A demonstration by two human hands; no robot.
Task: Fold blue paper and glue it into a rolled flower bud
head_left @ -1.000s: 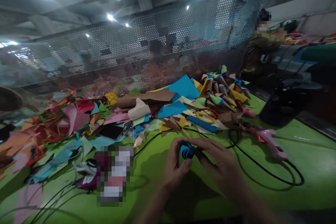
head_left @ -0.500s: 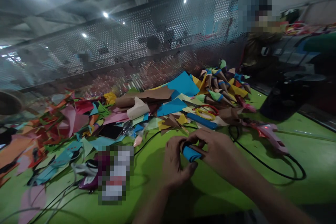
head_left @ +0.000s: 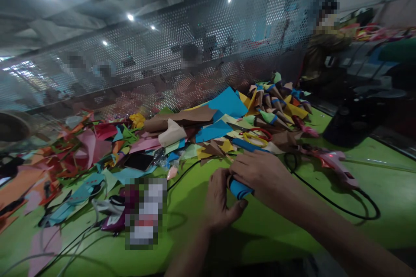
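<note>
Between my two hands is a rolled piece of blue felt (head_left: pixel 239 188) with a dark brown layer at its far edge. My left hand (head_left: pixel 222 205) is curled around its left side, the thumb pressed under its lower end. My right hand (head_left: pixel 260 175) closes over the top and right side, hiding part of the roll. Just beyond my fingers lie a blue strip-like tool (head_left: pixel 248 145) and scissors with yellow and red handles (head_left: pixel 256 137). To the right a pink glue gun (head_left: pixel 336 165) rests on the table, its red light lit.
Coloured felt scraps (head_left: pixel 91 151) heap across the left and back of the green table (head_left: pixel 390 199). Brown cones with coloured tips (head_left: pixel 273 99) pile at the back right. A phone (head_left: pixel 139 161), a power strip (head_left: pixel 147 216) and cables lie left. A person (head_left: pixel 326 47) sits beyond a perforated screen (head_left: pixel 195 52).
My right hand has shifted over the roll, its fingers now lying across the top and covering the brown part. The roll has turned slightly, and my left hand keeps its grip.
</note>
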